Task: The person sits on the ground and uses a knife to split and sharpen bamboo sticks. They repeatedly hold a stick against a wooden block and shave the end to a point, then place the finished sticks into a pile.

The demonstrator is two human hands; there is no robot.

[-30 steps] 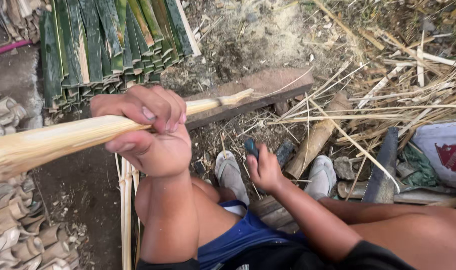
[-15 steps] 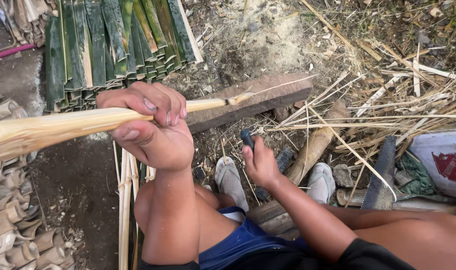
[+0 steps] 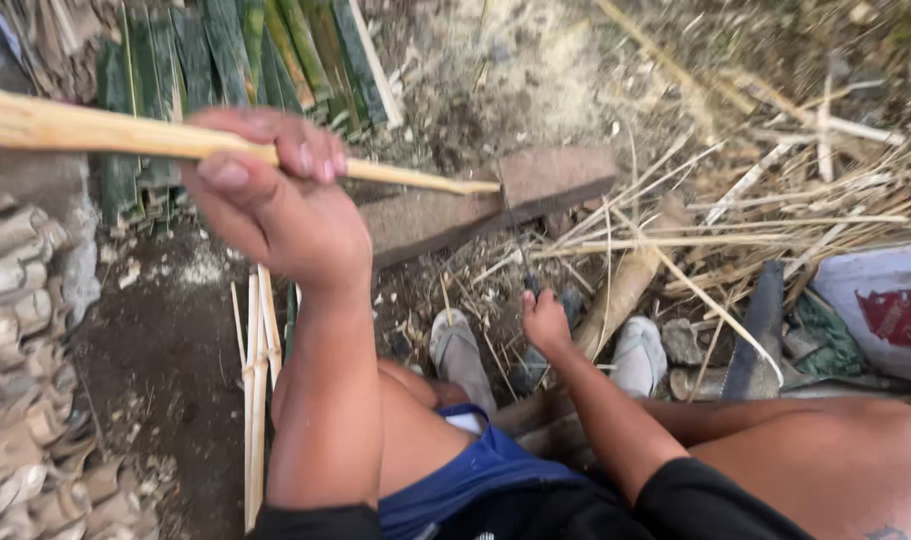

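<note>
A pale bamboo strip (image 3: 126,135) runs from the upper left edge toward the frame's middle, its thin tip ending over a brown block (image 3: 476,205). The left hand (image 3: 276,200) grips it, fingers wrapped tight around it. Lower, at centre, the right hand (image 3: 546,320) is closed on a dark handle (image 3: 529,285), likely a knife. Green slats (image 3: 236,60) lie at upper left, two sandals (image 3: 466,350) below, dry stalks (image 3: 776,220) at right.

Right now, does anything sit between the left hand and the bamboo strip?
No. The left hand is already closed around the pale bamboo strip, fingers wrapped over it. The right hand is lower, gripping a dark tool handle.
</note>
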